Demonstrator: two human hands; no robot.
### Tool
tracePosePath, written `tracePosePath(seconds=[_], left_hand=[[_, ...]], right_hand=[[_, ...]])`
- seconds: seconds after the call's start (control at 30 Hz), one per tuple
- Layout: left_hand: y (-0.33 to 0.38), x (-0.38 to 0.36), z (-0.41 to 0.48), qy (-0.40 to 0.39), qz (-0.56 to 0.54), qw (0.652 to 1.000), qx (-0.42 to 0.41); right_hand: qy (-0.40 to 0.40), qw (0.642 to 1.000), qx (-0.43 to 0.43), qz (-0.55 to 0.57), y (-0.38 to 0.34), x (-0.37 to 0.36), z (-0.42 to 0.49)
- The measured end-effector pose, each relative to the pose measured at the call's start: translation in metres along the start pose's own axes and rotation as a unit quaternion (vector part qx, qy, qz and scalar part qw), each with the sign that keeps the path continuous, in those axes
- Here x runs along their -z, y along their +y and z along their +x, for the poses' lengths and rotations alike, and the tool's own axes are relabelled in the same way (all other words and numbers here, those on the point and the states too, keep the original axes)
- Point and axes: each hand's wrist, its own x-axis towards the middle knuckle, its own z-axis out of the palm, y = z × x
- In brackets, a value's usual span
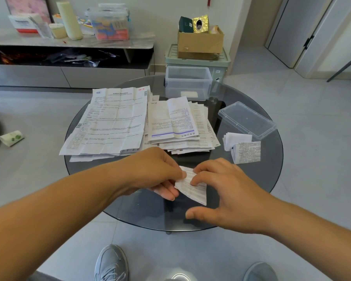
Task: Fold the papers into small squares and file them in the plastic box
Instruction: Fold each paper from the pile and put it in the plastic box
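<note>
Thin printed folded paper (193, 187), creased and wedge-shaped, is held over the near part of the round dark glass table (272, 175). Its left end is pinched by the left hand (160, 173). Its top is pressed by the right hand (221, 195), thumb spread clear. Flat leaflets (114, 122) are stacked mid-table. Folded squares (243, 148) lie beside a clear lid (247, 119). The clear plastic box (187, 83) stands at the far edge. Bare glass is left around the hands.
</note>
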Motion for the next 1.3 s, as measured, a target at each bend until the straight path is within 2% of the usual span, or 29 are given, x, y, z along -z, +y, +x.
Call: tracePosePath(seconds=[0.17, 0.33, 0.4, 0.5, 0.63, 0.83, 1.0, 1.3], left_hand=[[-0.004, 0.004, -0.003, -0.017, -0.013, 1.0, 0.016], [-0.003, 0.004, -0.012, -0.048, 0.14, 0.988, -0.034], [-0.006, 0.002, -0.011, -0.017, 0.22, 0.973, -0.067], [-0.009, -0.004, -0.002, 0.071, 0.291, 0.948, -0.103], [-0.007, -0.012, 0.008, 0.133, 0.379, 0.91, -0.102], [0.002, -0.014, 0.014, 0.103, 0.397, 0.911, -0.029], [0.007, -0.01, 0.02, 0.078, 0.365, 0.927, 0.023], [0.006, -0.004, 0.024, 0.058, 0.282, 0.957, 0.033]], right_hand=[[0.064, 0.997, 0.001, 0.034, 0.003, -0.007, 0.002], [0.067, 0.995, -0.03, 0.061, 0.007, -0.008, 0.007], [0.073, 0.994, -0.053, 0.055, 0.008, -0.009, 0.011], [0.086, 0.991, -0.095, 0.044, 0.01, -0.01, 0.015], [0.089, 0.983, -0.143, 0.067, 0.009, -0.009, 0.019], [0.054, 0.981, -0.166, 0.085, 0.01, -0.008, 0.022], [0.037, 0.977, -0.189, 0.089, 0.007, -0.005, 0.027], [-0.015, 0.972, -0.198, 0.126, 0.011, 0.009, 0.031]])
